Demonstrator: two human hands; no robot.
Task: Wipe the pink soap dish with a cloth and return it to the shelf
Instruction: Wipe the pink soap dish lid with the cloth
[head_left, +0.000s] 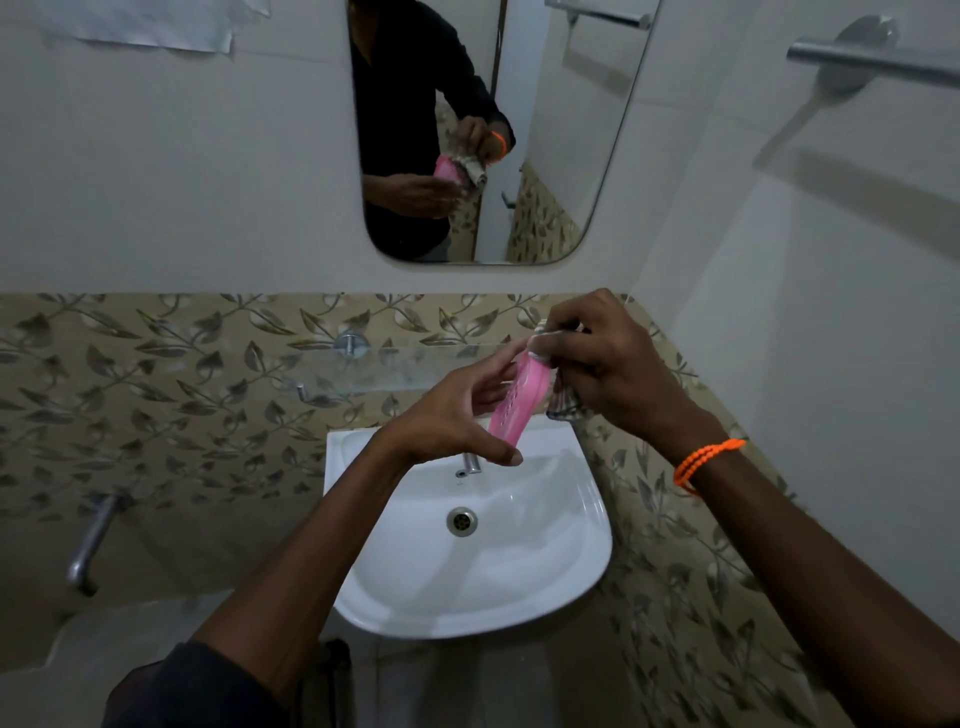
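Note:
My left hand (457, 415) grips the pink soap dish (514, 405) from the left and holds it tilted on end above the white sink. My right hand (608, 358) holds a pale checked cloth (566, 402) pressed against the dish's upper right end; most of the cloth is hidden under my fingers. A glass shelf (395, 366) on metal brackets runs along the wall just behind and left of the dish.
A white wash basin (582, 525) with a tap (470, 462) and drain sits below my hands. A mirror (561, 130) hangs above, a metal towel bar (872, 57) at the upper right, a wall tap (91, 540) at the lower left.

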